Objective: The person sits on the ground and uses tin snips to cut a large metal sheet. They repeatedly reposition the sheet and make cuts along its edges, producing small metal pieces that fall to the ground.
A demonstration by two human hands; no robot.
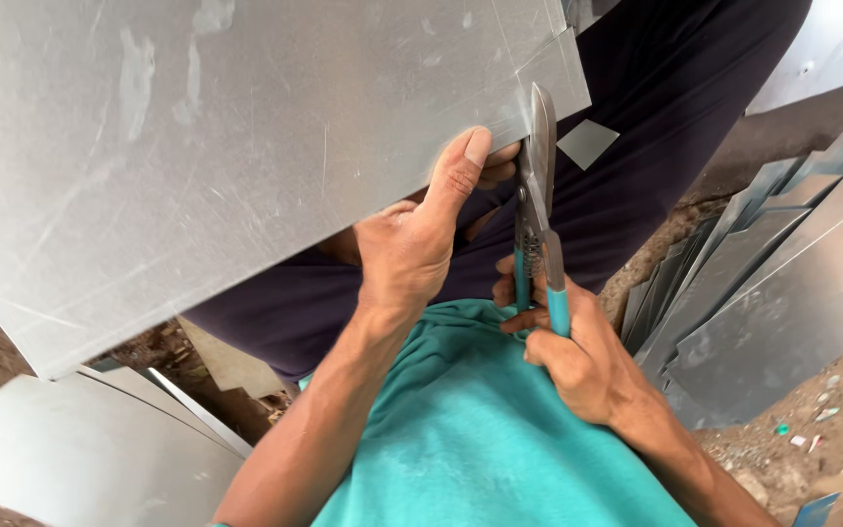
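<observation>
Nearest the camera, the right hand [578, 356] is wrapped tight around the teal handles of a pair of tin snips [539, 210], fingers curled shut on them, the grip pulled in close above the teal shirt [480, 439]. Just beyond those fingers the blades stand nearly upright and appear to bite into the lower edge of a large metal sheet [226, 146], right beside the thumb of the left hand [417, 239]. That hand pinches the sheet, thumb pressed flat on top and the other fingers tucked underneath, steadying it at the cut. The step in hand looks like trimming a corner: a scored square sits just past the blade tips, and a small loose offcut [587, 142] lies beyond them on the dark trousers [656, 117]. The next squeeze seems to call for keeping the blades on the scored line while the thumb stays clear of the sharp cut edge. Room is tight between the hands; farther right of the snips, a stack of metal strips [763, 273] crowds the ground.
</observation>
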